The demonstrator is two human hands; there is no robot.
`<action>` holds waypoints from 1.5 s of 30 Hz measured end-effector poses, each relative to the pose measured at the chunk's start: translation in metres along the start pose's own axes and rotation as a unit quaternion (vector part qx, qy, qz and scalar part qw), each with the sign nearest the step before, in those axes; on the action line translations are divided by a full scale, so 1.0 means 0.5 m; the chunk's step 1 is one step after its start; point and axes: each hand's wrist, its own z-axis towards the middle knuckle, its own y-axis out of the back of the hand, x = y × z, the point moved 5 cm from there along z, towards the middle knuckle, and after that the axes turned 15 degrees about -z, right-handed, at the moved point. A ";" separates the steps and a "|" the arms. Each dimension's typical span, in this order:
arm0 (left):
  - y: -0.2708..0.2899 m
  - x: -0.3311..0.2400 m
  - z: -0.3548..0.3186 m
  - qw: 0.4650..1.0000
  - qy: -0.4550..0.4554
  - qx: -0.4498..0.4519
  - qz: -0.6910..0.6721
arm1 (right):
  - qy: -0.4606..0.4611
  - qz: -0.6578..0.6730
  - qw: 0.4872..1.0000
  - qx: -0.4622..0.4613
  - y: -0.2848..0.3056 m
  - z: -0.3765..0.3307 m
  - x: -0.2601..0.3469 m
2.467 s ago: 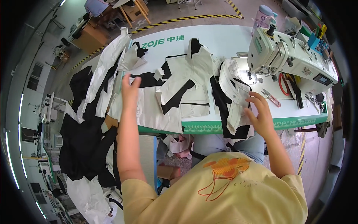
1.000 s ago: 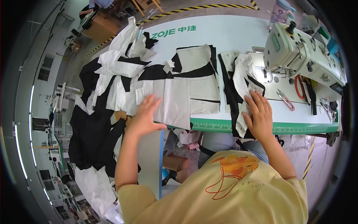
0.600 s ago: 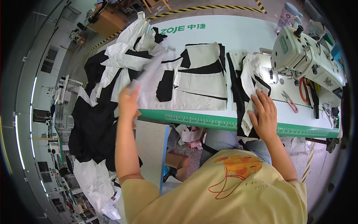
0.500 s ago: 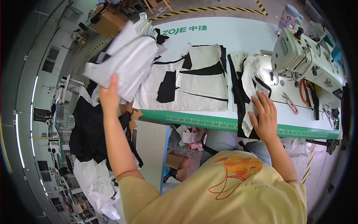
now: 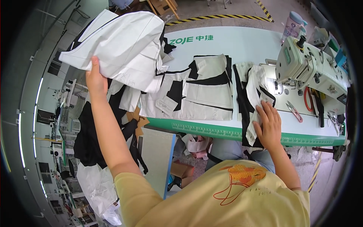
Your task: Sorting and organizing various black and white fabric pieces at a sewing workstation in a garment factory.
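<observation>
My left hand (image 5: 97, 79) is raised at the table's left end, thumb on top, gripping a large white pattern sheet (image 5: 128, 45) by its near edge. Black fabric shows along the sheet's far left side. My right hand (image 5: 269, 126) lies flat, fingers stretched, on a narrow curved strip of white pattern paper with black fabric (image 5: 252, 104). Between my hands, white paper pieces and black fabric pieces (image 5: 208, 96) are spread over the table. A small white label-like slip (image 5: 166, 105) rests among them.
A white sewing machine (image 5: 302, 60) stands at the right of the table, whose green front edge (image 5: 211, 129) carries a ruler. Thread snips (image 5: 294, 111) and red-handled scissors (image 5: 309, 99) lie nearby. A bottle (image 5: 293, 26) stands behind. Black fabric (image 5: 89, 136) hangs at the left.
My left hand has moved up and left with the white sheet, which has swung more open, uncovering the small slip. My right hand stays on the strip.
</observation>
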 end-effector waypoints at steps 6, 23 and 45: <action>0.104 0.085 0.050 0.978 0.033 -0.152 -0.137 | -0.003 -0.001 1.000 0.003 0.003 -0.002 -0.002; -0.070 0.272 -0.344 0.832 0.067 0.294 0.466 | 0.004 -0.007 1.000 0.010 -0.007 0.009 0.001; 0.139 0.364 -0.008 0.954 0.021 -0.028 0.297 | -0.009 -0.019 1.000 0.004 -0.007 0.011 -0.001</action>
